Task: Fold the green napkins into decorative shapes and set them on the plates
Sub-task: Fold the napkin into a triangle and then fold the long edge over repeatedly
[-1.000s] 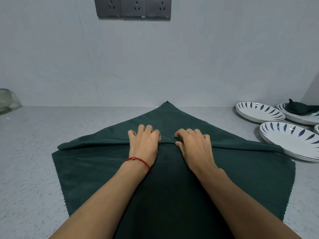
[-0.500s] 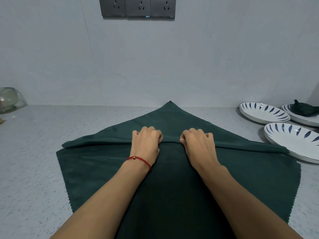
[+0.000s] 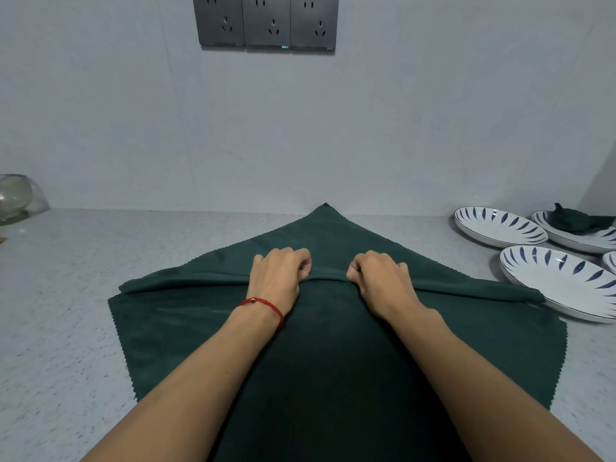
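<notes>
- Both my hands have slid apart along the fold since a moment ago; they sat nearly knuckle to knuckle then, and now a bare stretch of the raised crease shows between them.
- My left hand [image 3: 279, 278] has its fingers curled over and pinching the rolled edge of the green napkin [image 3: 333, 355]; my right hand [image 3: 380, 278] does the same just beside it, thumb tucked under the crease.
- That napkin lies spread on the countertop [image 3: 66, 328] under my forearms, its far corner pointing away beyond my fingertips toward the wall, the rolled band running out to either side of my knuckles.
- I judge this an early step: the roll is only begun, and widening my grip should let me turn the whole band evenly.
- Well off to the right of my right fingers sit the plates [image 3: 560, 281]; the farthest one already carries a folded napkin [image 3: 576, 220].
- Above my fingers, the wall sockets [image 3: 265, 23] show a tiny lit mark, too small to read; I see no other writing.
- Far to the left of my left fingers stands a glass bowl [image 3: 18, 198].
</notes>
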Action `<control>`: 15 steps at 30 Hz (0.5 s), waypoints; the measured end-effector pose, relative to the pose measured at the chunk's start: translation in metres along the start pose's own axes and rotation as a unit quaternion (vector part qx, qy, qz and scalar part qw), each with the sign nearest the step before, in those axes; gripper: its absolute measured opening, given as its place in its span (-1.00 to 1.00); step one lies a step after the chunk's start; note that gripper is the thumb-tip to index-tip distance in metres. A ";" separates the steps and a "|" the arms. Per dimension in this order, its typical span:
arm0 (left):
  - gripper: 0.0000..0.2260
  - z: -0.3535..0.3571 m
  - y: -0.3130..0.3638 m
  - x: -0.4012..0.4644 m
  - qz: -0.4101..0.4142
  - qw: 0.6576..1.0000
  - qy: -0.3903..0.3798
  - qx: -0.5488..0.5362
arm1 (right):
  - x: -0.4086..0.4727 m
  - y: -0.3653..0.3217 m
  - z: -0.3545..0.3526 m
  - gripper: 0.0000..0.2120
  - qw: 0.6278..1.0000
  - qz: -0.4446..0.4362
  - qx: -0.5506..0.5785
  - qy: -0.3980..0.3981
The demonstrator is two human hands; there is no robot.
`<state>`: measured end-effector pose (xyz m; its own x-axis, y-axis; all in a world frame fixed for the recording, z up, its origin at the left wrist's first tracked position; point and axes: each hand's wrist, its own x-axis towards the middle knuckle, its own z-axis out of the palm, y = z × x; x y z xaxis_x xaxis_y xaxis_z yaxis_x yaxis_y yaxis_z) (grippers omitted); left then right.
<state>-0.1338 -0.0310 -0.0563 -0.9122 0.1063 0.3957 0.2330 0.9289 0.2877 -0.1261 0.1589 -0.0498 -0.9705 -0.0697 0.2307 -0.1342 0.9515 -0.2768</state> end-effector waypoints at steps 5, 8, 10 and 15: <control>-0.86 -0.002 -0.005 -0.001 0.039 0.999 -0.012 0.004 | -0.008 0.009 0.009 -0.82 0.997 -0.052 0.000 0.061; -0.87 -0.003 -0.010 -0.005 0.057 0.998 -0.009 0.009 | -0.007 0.012 0.009 -0.81 0.996 -0.063 -0.008 0.069; -0.88 0.000 -0.009 -0.004 0.050 0.999 -0.003 0.020 | -0.008 0.013 0.008 -0.84 0.996 -0.064 0.014 0.056; -0.81 0.007 0.000 0.002 0.013 0.998 0.010 0.066 | 0.000 0.015 0.012 -0.79 0.996 -0.038 0.041 0.063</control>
<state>-0.1377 -0.0288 -0.0617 -0.8993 0.1260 0.4187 0.2095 0.9647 0.1596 -0.1306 0.1692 -0.0651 -0.9246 -0.0967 0.3684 -0.2269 0.9167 -0.3289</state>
